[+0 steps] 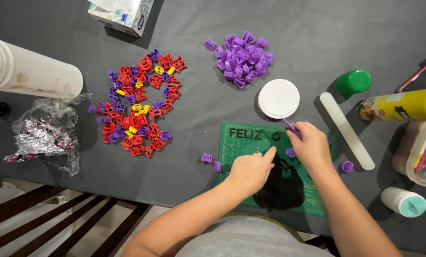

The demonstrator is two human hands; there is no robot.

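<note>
Green cutting mat (236, 147) lies on a dark grey table cover (198, 109), directly under both hands, near table edge closest to the person. Flat black sheet of rolled paste (282, 188) sits on the mat, just below the fingers, with black cut-out letters (245, 133) in a row above the fingertips. Left hand (250, 171): index finger extended, tip pressing down on the mat, other fingers curled in. Right hand (312, 145): fingers pressed together, pinching a thin purple tool (290, 126), its tip pointing up-left from the knuckles. White round lid (278, 98) just beyond the tool tip. White rolling pin (346, 129) just right of the right hand, green cap (354, 81) and yellow spray can (398, 105) farther right. Purple cutter pile (240, 58) well beyond the fingertips; mixed red, purple and yellow letter cutters (139, 102) spread well to the left of the left hand. A few loose purple cutters (206, 157) just left of the mat. White cylindrical container (29, 71) on its side and crumpled foil wrap (46, 131) at far left. Tissue box (120, 14) at top edge. Dark wooden slats (56, 219) show below the table edge.
</note>
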